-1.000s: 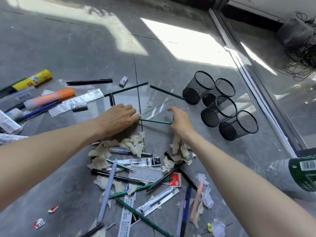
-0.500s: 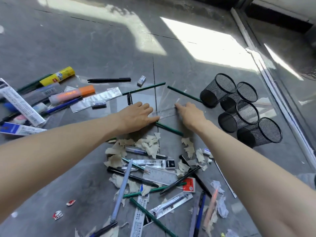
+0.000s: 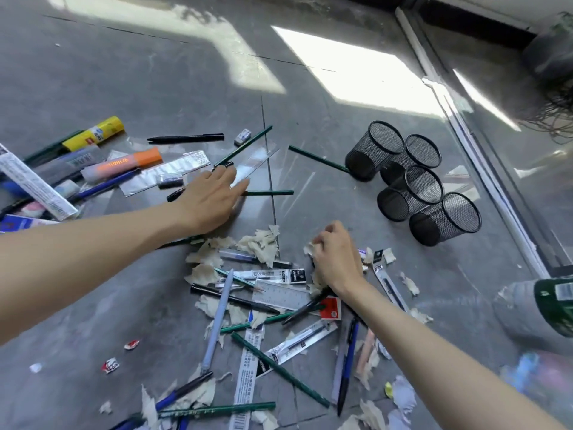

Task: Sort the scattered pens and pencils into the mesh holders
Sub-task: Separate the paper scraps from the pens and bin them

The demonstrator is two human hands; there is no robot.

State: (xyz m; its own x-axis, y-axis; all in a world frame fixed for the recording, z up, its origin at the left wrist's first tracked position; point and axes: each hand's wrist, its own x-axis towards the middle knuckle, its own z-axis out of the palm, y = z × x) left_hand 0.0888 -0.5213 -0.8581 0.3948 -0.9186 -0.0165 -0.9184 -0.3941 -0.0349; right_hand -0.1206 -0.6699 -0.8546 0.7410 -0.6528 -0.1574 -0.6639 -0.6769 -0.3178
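Several black mesh holders [image 3: 412,193] lie clustered and tilted on the grey floor at the right. Green pencils lie scattered: one [image 3: 269,192] just right of my left hand, one [image 3: 317,158] pointing at the nearest holder, one [image 3: 279,369] lower down. My left hand [image 3: 214,197] rests flat, fingers straight, on the near end of a clear ruler [image 3: 257,162]. My right hand [image 3: 336,259] is over the scrap pile, its curled fingers pinching a tan paper scrap [image 3: 309,248]. A black pen [image 3: 232,297] and a pale blue pen [image 3: 217,321] lie in the pile below.
Torn paper scraps [image 3: 260,243] and packaged refills [image 3: 300,341] are mixed with the pens. An orange highlighter [image 3: 124,164], a yellow glue stick [image 3: 93,133] and a black marker [image 3: 186,138] lie at the left. A window rail [image 3: 483,169] runs along the right.
My right hand has pulled back from the clear ruler to the scrap pile and curled its fingers. My left hand has slid further onto the ruler. The camera view has shifted.
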